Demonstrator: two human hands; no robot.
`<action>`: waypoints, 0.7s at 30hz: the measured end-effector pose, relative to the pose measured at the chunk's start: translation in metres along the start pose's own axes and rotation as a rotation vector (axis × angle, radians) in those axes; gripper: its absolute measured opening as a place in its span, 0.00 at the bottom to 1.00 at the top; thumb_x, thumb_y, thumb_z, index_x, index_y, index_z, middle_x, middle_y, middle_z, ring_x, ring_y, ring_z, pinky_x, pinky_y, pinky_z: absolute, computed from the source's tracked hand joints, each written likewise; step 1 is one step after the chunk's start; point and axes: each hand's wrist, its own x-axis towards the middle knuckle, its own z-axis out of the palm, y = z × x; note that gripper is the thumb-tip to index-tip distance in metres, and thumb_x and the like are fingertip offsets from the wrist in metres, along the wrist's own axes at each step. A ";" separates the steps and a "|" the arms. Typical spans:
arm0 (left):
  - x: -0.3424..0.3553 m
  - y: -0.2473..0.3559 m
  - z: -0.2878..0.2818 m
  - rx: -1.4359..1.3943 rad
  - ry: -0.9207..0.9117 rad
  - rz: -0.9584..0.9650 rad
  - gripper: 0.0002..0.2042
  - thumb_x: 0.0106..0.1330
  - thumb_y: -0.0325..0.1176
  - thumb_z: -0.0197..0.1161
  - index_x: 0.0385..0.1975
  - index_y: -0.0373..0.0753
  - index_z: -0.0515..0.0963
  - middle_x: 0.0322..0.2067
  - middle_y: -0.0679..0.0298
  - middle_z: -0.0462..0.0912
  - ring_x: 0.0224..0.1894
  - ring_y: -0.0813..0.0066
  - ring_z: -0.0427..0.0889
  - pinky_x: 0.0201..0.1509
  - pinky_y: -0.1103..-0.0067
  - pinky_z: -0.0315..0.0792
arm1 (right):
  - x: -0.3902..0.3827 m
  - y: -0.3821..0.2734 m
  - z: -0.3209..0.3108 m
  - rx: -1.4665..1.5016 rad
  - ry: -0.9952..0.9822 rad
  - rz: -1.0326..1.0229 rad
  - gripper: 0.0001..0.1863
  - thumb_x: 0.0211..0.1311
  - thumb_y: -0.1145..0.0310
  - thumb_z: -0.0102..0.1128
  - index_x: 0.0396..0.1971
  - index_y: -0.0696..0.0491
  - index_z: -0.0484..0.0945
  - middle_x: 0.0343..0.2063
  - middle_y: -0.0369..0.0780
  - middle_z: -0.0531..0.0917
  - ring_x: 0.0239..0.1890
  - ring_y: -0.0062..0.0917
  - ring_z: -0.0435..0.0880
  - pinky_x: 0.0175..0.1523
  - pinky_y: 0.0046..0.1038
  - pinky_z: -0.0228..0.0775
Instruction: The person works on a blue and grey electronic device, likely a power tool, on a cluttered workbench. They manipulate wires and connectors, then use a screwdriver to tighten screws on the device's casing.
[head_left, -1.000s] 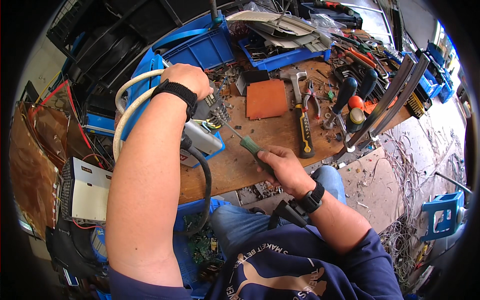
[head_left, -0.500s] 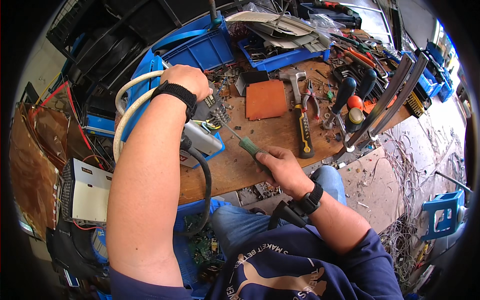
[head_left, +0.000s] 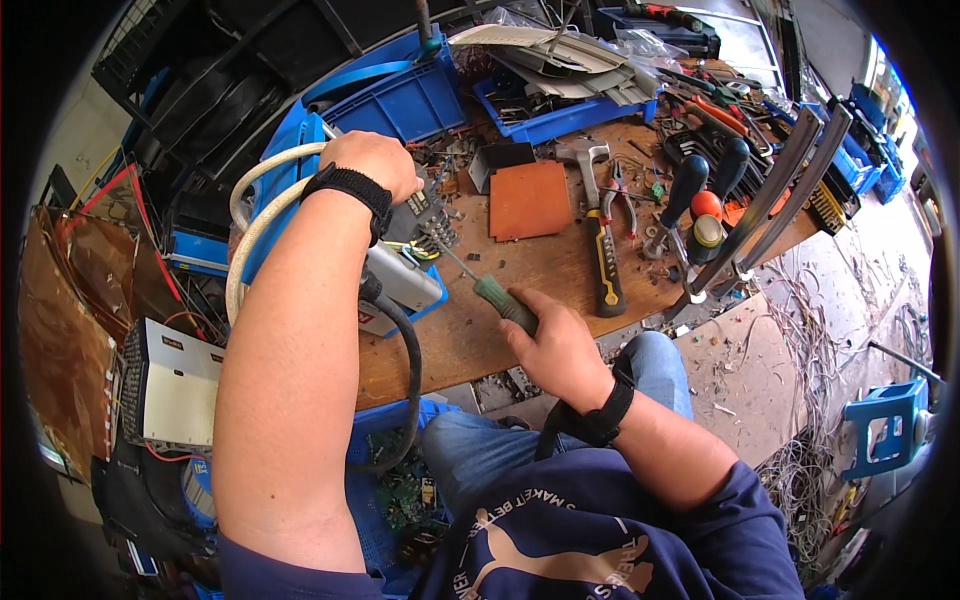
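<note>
My right hand (head_left: 555, 345) is closed round the green handle of a screwdriver (head_left: 497, 302). The screwdriver's shaft slants up and left, its tip at a small dark terminal block (head_left: 438, 232) on a blue-and-silver electrical device (head_left: 405, 280). Curled at the upper end of that device is my left hand (head_left: 372, 160); its fingers are mostly hidden, and what they grip cannot be made out. Yellow-green and other thin wires (head_left: 405, 248) run beside the terminals. A thick pale cable (head_left: 243, 270) loops by my left forearm, and a black cable (head_left: 412, 345) hangs off the device's near side.
Right of the device lie an orange-brown square plate (head_left: 530, 200), a hammer (head_left: 605, 250) and red-handled pliers (head_left: 617, 195). Blue bins (head_left: 400, 100) and grey scrap strips (head_left: 570, 60) stand behind. Screwdrivers with dark handles (head_left: 688, 185) are at right. Below the bench edge, a blue crate (head_left: 365, 530) holds circuit boards.
My right hand has rolled over on the screwdriver handle, so the back of the hand now shows more. The handle has shifted slightly left. My left hand and the device stay nearly still.
</note>
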 end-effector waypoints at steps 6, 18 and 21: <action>0.002 -0.001 0.001 -0.002 0.012 0.004 0.22 0.64 0.54 0.55 0.45 0.42 0.81 0.46 0.60 0.82 0.50 0.61 0.80 0.53 0.67 0.74 | 0.004 0.004 -0.001 0.138 -0.082 0.119 0.23 0.58 0.64 0.56 0.50 0.62 0.73 0.36 0.55 0.81 0.42 0.47 0.81 0.49 0.37 0.70; 0.002 -0.002 0.005 -0.068 0.080 0.006 0.24 0.60 0.55 0.58 0.39 0.38 0.83 0.42 0.54 0.83 0.47 0.56 0.81 0.51 0.68 0.73 | 0.013 0.007 -0.012 1.347 -0.319 0.813 0.13 0.67 0.61 0.49 0.35 0.57 0.73 0.24 0.40 0.78 0.15 0.19 0.67 0.17 0.22 0.55; 0.001 -0.003 0.006 -0.064 0.082 0.014 0.24 0.60 0.55 0.58 0.39 0.38 0.83 0.42 0.54 0.83 0.47 0.56 0.81 0.51 0.68 0.73 | 0.010 0.015 -0.007 1.046 -0.315 0.621 0.15 0.66 0.62 0.51 0.39 0.60 0.75 0.26 0.42 0.80 0.20 0.23 0.73 0.22 0.25 0.64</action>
